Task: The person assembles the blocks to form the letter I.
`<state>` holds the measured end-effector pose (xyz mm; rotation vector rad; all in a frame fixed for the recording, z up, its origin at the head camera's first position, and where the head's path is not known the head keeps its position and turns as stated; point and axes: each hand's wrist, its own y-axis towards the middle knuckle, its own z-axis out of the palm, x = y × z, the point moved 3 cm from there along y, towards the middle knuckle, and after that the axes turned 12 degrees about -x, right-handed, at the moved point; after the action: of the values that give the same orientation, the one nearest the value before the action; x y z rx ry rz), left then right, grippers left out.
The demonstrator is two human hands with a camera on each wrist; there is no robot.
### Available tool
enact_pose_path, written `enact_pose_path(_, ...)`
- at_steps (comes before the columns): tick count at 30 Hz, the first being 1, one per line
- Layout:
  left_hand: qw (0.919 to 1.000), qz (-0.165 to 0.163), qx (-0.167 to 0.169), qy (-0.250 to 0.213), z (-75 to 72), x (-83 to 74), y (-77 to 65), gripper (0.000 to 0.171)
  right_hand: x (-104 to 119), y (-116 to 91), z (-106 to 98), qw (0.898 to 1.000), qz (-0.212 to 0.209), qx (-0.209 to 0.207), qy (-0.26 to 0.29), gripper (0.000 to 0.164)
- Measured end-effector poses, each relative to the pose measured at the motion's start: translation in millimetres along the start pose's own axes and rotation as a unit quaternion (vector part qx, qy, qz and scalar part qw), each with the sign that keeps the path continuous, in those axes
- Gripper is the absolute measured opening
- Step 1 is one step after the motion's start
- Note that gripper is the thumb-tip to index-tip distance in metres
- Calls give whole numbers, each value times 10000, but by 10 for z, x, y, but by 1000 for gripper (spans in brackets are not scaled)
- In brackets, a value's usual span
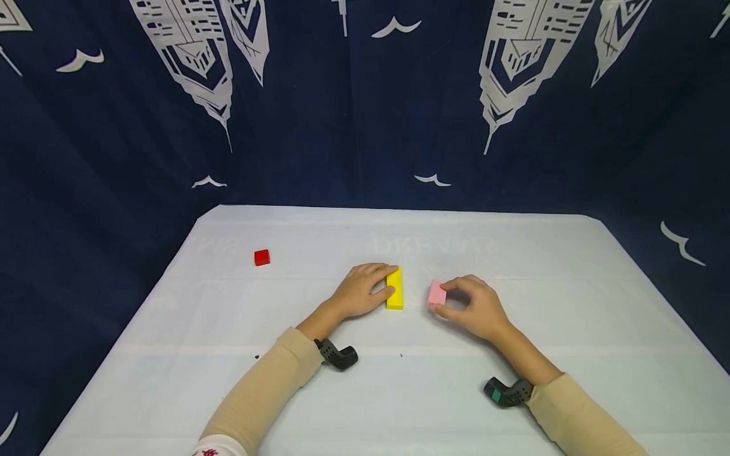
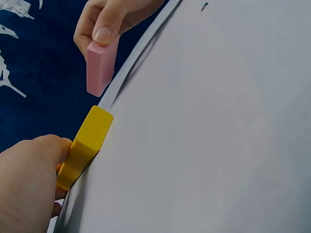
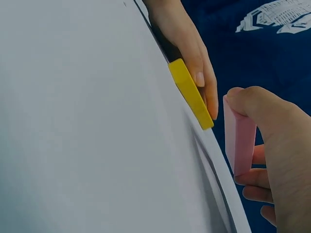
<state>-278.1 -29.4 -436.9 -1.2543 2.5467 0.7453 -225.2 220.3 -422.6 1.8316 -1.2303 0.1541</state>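
Note:
My left hand (image 1: 362,291) grips a yellow rectangular block (image 1: 395,293) near the table's middle, its thumb on the side and an index fingertip at the far end. The block's long side runs away from me. To its right, my right hand (image 1: 475,306) pinches a pink block (image 1: 437,293) between thumb and fingers. A gap separates the two blocks. In the right wrist view the pink block (image 3: 240,138) spans the space from thumb to fingertips. The left wrist view shows the yellow block (image 2: 86,145) against my left thumb, with the other fingers partly hidden behind it.
A small red block (image 1: 262,257) lies toward the back left of the white table (image 1: 365,399). Dark blue patterned cloth (image 1: 353,126) hangs behind the table's far edge. Black wrist devices (image 1: 339,356) sit on both forearms, over tan sleeves.

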Motion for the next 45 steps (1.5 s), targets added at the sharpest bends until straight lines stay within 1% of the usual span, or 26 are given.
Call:
enact_pose_path(5,10000,16,-16,-48,-5,-5,9,52,90,-35,41,9998,-203,19,69,38)
enact_pose_path(11,10000,-49,22,-20,0,6,11,53,174,-70,102,9989,-392,37,237,40)
enact_pose_path(16,10000,-49,13,-55,13,9,5,53,228,-104,131,9985,-464,58,296,40)
enact_pose_path(24,10000,-37,-32,-28,28,36,-2,53,346,-120,186,9973,-573,293,354,43)
enact_pose_path(33,10000,35,-60,-57,33,27,5,52,409,-142,242,9958,-694,421,413,43)
enact_pose_path(40,10000,14,-46,-15,23,19,5,53,427,-142,267,9945,-875,300,481,43)
enact_pose_path(45,10000,5,-46,-67,3,9,-3,53,458,-144,273,9937,-947,270,527,44)
